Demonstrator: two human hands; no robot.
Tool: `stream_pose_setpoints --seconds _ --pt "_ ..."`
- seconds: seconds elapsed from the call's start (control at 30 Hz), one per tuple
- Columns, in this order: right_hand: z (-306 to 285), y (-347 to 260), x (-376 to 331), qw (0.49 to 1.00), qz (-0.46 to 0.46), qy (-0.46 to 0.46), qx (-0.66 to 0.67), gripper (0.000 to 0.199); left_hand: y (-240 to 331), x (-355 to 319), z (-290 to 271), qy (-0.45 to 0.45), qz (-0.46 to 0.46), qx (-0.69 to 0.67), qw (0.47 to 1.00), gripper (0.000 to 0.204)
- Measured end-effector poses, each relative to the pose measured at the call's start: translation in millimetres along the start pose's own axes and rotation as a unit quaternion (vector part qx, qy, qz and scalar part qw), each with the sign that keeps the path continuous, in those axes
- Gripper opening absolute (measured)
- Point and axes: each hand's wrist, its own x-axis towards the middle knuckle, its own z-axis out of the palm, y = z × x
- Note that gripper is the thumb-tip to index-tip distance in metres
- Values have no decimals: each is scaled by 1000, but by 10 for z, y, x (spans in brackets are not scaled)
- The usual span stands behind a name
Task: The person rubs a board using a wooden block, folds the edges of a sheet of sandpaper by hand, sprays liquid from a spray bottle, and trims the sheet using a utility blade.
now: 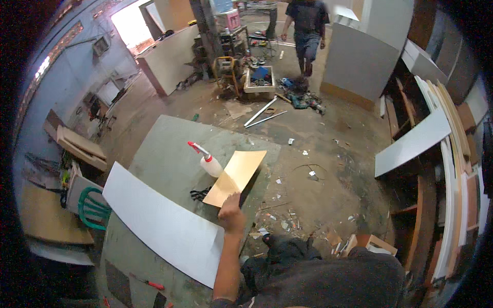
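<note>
Near the tabletop's (164,143) near edge, a red-handled tool (154,285) is seen beside a dark sheet (118,285). Beyond them a white board (164,226) is laid flat, its long axis slanting from the left edge toward the near right. Over the board's right end the left forearm is extended, and by the left hand (232,211) the near end of a tan panel (237,177) appears to be gripped; the fingers look curled in, though their exact placement is hidden. The right hand is not seen. The panel is held by the right edge of the tabletop, its long axis running from the hand toward the far right corner, where its far end is pointed. Whether it is fully lifted cannot be told. The step in hand is judged to be the handling of this panel, and a firm hold on its near end seems to be called for in the next move. Just left of it a black bundle (200,194) and a red-capped bottle (210,165) are placed. Past the far edge, white strips (262,113) are strewn on the floor (339,143), and farther off another person (306,31) is seen.
</note>
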Motion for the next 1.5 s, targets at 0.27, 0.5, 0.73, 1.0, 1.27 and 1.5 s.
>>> stream_pose_setpoints --seconds 0.27,0.5,0.73,1.0,1.27,1.5 --pt "961 -1827 -836 964 -201 -149 89 83 -248 -70 -1076 155 76 -41 984 41" --pt "919 -2631 -2271 829 -455 -196 260 62 -337 -1044 -1864 302 -266 -104 910 23" --pt "939 -1849 -4287 571 -746 -293 178 65 -1059 -2582 -1534 225 -491 -127 832 26" --pt "1725 -710 -4391 261 -913 -244 -197 69 -1241 -3281 -827 311 -478 -200 797 31" --pt "2106 -1018 -4295 339 -895 -144 -252 63 -1151 -3405 -619 218 -397 72 889 46" --pt "1987 -891 -4124 154 -922 -283 -215 54 -1133 -3340 -613 211 -421 124 874 41"
